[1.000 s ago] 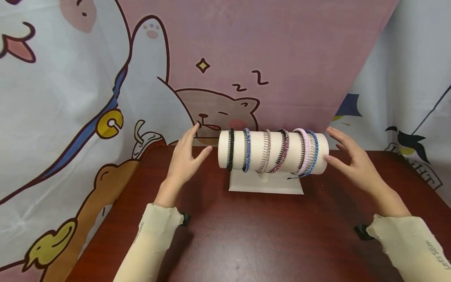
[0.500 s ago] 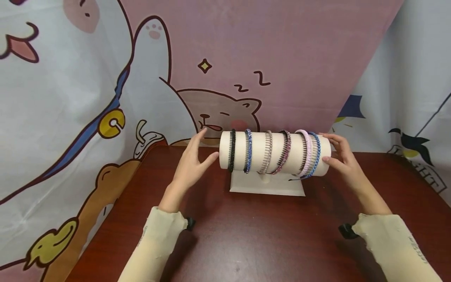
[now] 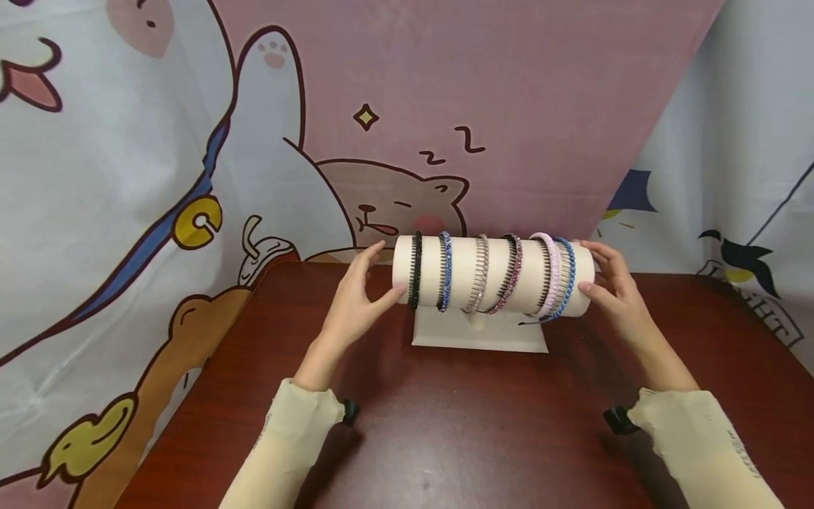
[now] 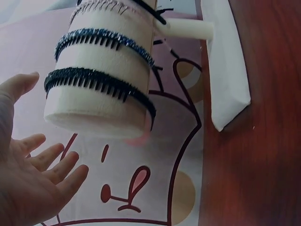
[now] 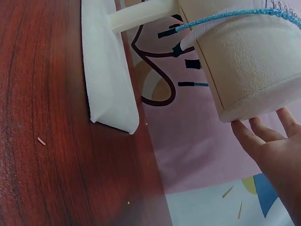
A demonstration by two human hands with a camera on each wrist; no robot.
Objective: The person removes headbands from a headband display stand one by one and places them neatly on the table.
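Observation:
A cream cylindrical headband stand lies level on its flat base. Round it sit several toothed headbands: a black one, a glittery blue one, a silvery one, a dark pink one, a light pink one and a braided blue one. My left hand is at the cylinder's left end with fingers spread; in the left wrist view a gap shows between them. At the right end, my right hand touches the cylinder's end with its fingertips, as the right wrist view shows.
The stand rests near the back of a dark red wooden table. Close behind it hangs a pink and white cartoon-printed cloth. Tiny specks, one a pale sliver, lie on the tabletop in the right wrist view.
My right hand has come in leftward from beside the stand to its right end. My left hand has moved right, closer to the left end. The headbands and stand stay put.

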